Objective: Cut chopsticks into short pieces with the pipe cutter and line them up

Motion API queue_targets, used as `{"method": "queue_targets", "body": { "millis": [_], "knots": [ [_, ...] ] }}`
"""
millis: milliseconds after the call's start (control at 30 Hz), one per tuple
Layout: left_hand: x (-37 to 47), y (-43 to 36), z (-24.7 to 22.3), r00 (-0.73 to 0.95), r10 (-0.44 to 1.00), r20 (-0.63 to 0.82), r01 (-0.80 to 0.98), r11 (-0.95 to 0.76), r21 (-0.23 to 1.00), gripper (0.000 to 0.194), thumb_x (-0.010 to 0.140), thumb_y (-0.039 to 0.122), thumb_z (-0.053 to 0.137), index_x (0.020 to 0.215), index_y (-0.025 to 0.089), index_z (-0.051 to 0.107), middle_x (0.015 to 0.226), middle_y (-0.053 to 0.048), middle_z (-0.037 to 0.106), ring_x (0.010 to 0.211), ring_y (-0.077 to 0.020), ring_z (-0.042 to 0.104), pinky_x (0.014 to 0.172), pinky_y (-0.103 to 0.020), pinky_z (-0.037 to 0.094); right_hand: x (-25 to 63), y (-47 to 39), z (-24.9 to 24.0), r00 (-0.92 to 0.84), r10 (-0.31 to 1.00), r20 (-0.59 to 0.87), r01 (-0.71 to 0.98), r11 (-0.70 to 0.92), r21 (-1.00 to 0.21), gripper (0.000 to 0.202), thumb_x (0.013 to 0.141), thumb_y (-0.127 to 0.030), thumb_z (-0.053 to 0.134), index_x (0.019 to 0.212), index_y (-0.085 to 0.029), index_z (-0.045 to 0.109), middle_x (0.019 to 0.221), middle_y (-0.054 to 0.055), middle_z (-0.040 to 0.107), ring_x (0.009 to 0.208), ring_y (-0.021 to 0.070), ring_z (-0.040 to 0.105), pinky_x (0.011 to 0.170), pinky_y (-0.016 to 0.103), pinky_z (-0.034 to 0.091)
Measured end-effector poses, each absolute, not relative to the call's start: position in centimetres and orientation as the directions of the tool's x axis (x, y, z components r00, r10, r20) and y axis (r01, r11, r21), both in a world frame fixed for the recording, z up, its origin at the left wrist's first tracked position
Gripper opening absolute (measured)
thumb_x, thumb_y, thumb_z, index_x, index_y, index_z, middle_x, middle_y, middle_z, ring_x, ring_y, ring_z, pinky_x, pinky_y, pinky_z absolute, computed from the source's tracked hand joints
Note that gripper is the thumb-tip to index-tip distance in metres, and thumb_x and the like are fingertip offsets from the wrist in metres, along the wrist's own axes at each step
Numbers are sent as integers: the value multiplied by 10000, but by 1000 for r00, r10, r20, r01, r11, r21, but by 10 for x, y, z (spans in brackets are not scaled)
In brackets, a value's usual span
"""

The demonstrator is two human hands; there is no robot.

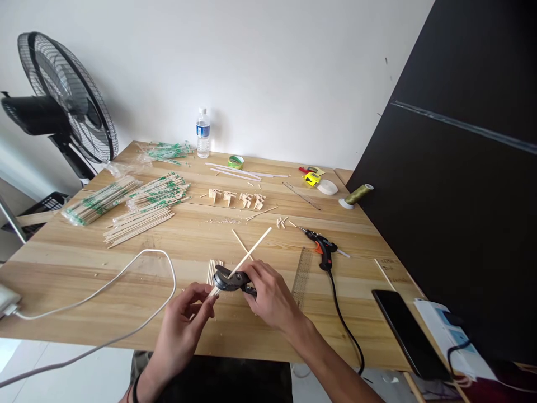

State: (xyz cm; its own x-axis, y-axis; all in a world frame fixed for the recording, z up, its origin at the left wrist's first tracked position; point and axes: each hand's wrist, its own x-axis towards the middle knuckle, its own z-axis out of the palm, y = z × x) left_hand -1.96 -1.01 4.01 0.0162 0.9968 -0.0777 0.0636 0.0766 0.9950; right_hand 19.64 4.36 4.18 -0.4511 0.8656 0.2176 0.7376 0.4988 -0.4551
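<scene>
While the left hand (pixel 182 322) pinches its grip nearly closed on a thin, pale wooden stick (pixel 254 248), lower centre, the right hand (pixel 271 291) clasps dark metal cutters (pixel 226 281) around it (apparently trimming); cutting needs steadiness.

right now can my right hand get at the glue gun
Probably yes, but not with free fingers: your right hand is holding the cutter, which likely has to go down first. The glue gun lies nearby, with only the flat ruler between.
</scene>
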Motion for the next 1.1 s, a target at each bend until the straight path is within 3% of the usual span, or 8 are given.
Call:
{"method": "queue_targets", "body": {
  "millis": [233,367,467,567,767,933,1033,1100],
  "knots": [
    [-25,1,35,41,980,-196,52,194,980,382,920,538,691,1024,172,664,713,1,641,534,-101,512,465,-199,422,183,45,43,-349,937,-30,881,317,-351,123,909,-142,682,1014,-176,627,973,81,745,910,248,717,804,320,514],
    [-41,12,24,35,986,-161,90,157,983,419,923,568,657,1050,169,629,771,-22,678,540,-122,557,475,-233,480,186,52,46,-299,944,-139,924,249,-290,98,981,-245,619,1034,-168,650,1001,94,776,902,253,745,748,306,479],
    [-64,26,13,-61,996,-71,335,88,938,359,947,538,605,1031,190,622,791,-27,691,610,-167,643,556,-283,548,192,58,48,-285,939,-193,945,241,-223,144,999,-281,581,1028,-171,669,976,103,791,879,262,757,702,306,447],
    [-88,42,3,-158,984,85,634,35,772,284,941,476,570,964,204,645,870,-67,722,779,-243,702,722,-385,587,197,62,49,-290,930,-225,951,255,-174,177,1001,-302,564,1020,-175,687,949,114,801,854,277,764,672,314,423],
    [-97,59,-6,-155,963,221,774,-20,633,246,887,385,581,989,194,698,1114,-169,688,1101,-400,606,964,-616,469,198,62,56,-321,917,-237,943,287,-168,178,977,-325,589,996,-194,708,935,104,808,834,275,766,658,313,408],
    [-69,49,5,60,955,290,712,-244,658,271,991,341,530,1187,242,689,1247,-108,679,1228,-328,596,1100,-569,415,196,60,59,-336,909,-247,939,301,-167,201,980,-342,584,1025,-188,705,960,111,805,850,271,763,670,310,410],
    [-58,44,18,259,934,246,506,-348,789,345,1023,359,557,1356,289,619,1393,-95,631,1283,-297,589,1063,-480,484,196,58,61,-341,906,-251,936,303,-179,203,976,-338,583,1020,-183,706,964,113,804,852,270,761,671,310,407],
    [-56,44,24,383,900,209,366,-356,860,522,985,410,650,1483,324,524,1530,-103,547,1361,-322,543,1012,-443,527,198,56,62,-368,896,-248,925,326,-196,198,968,-330,587,1026,-184,707,961,108,804,850,268,760,674,310,403]
  ]
}}
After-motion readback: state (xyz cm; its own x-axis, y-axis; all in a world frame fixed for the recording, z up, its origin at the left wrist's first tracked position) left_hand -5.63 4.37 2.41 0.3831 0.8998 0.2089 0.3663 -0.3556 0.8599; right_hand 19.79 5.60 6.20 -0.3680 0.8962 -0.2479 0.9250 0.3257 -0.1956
